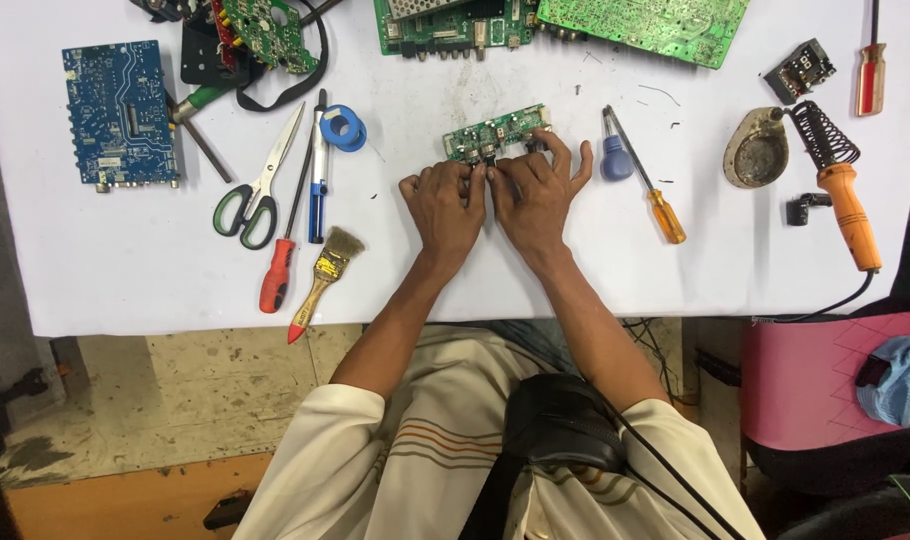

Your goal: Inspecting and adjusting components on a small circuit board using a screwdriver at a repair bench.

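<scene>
Both hands, left and right, pinch the small green board at the table's centre, fingers clenched on its near edge, and a slip could, one judges, bend a connector or shove the board away.

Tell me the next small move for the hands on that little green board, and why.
Probably lift the small green circuit board slightly off the white table. Both the left hand and right hand already pinch its near edge, where the connectors sit, hiding it from view.
</scene>
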